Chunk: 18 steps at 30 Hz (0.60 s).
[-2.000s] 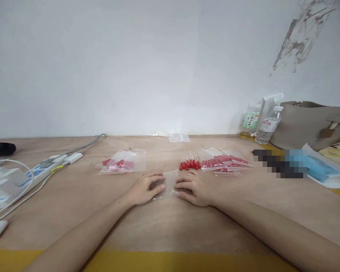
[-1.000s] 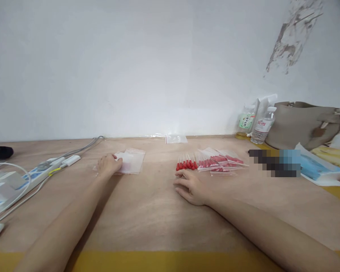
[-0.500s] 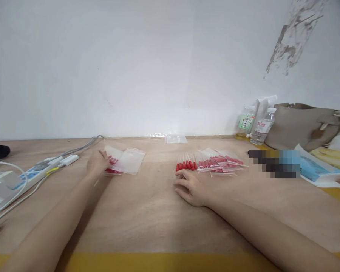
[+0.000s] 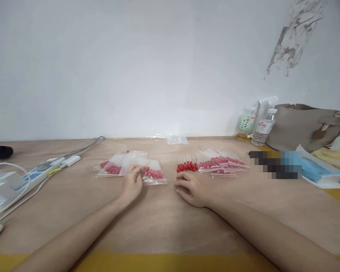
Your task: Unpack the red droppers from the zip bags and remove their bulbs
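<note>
My left hand [image 4: 133,181] grips the edge of a clear zip bag of red-capped droppers [image 4: 153,174], holding it low over the wooden table [image 4: 158,223]. Just behind it to the left lies a small pile of similar filled bags [image 4: 113,167]. My right hand [image 4: 191,189] rests flat on the table with fingers loosely spread, holding nothing. Directly beyond its fingertips is a row of loose red-capped droppers [image 4: 187,164], with more filled bags [image 4: 221,161] to their right.
Empty clear bags [image 4: 176,139] lie by the wall. A power strip with plugs and cables [image 4: 31,172] occupies the left side. Two bottles [image 4: 256,122], a beige handbag [image 4: 308,124] and a blue packet [image 4: 320,170] stand at the right. A yellow strip runs along the near table edge.
My left hand carried a bag to the left pile, then came back toward the centre holding a filled bag of droppers. My right hand stayed in place.
</note>
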Available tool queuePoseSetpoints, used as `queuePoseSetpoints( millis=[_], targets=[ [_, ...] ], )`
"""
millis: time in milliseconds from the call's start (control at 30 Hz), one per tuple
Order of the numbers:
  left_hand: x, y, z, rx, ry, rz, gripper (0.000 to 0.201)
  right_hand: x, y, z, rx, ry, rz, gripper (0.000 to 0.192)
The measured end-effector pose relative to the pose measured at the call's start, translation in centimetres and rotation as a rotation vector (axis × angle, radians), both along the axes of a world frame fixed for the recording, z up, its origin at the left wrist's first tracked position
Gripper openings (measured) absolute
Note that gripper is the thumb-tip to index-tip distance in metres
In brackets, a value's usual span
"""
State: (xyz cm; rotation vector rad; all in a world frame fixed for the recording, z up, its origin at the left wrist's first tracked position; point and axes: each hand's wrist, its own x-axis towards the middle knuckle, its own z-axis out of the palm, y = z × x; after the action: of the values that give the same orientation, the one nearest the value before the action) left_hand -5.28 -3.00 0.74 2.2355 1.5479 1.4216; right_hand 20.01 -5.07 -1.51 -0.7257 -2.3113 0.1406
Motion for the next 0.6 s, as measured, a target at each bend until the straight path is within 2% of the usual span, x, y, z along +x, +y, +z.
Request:
queuePoseSetpoints(
  millis=[100, 167, 267, 333, 367, 400, 467, 533, 600],
  targets=[
    [2.4, -1.7, -1.2, -0.195, -0.020, -0.071, 0.029, 0.0, -0.1, 0.3, 0.010, 0.012, 0.002, 0.025],
    [3.3, -3.0, -1.2, -0.350, -0.056, -0.125, 0.026, -0.1, -0.1, 0.4, -0.012, 0.039, -0.027, 0.027],
    [3.7, -5.0, -0.1, -0.682, -0.085, -0.316, 0.036, -0.2, 0.2, 0.1, -0.036, 0.061, -0.048, 0.020],
    [3.7, -6.1, 1.2, -0.869, 0.015, -0.458, 0.041, -0.2, 0.5, -0.3, 0.016, 0.051, -0.043, 0.018],
    [3.6, -6.4, 1.9, -0.878, 0.093, -0.496, 0.040, -0.2, 0.6, -0.5, 0.054, 0.047, -0.051, 0.018],
    [3.5, -6.5, 2.6, -0.814, 0.175, -0.505, 0.037, -0.2, 0.7, -0.6, 0.087, 0.048, -0.073, 0.019],
    [3.4, -6.0, 3.6, -0.562, 0.320, -0.497, 0.033, -0.3, 0.6, -0.5, 0.107, 0.062, -0.169, 0.021],
    [3.3, -4.8, 3.8, -0.331, 0.437, -0.544, 0.032, -0.3, 0.3, -0.1, 0.067, 0.071, -0.307, 0.017],
    [3.2, -3.4, 3.1, -0.230, 0.535, -0.641, 0.043, -0.2, -0.1, 0.4, 0.000, 0.050, -0.429, 0.006]
  ],
)
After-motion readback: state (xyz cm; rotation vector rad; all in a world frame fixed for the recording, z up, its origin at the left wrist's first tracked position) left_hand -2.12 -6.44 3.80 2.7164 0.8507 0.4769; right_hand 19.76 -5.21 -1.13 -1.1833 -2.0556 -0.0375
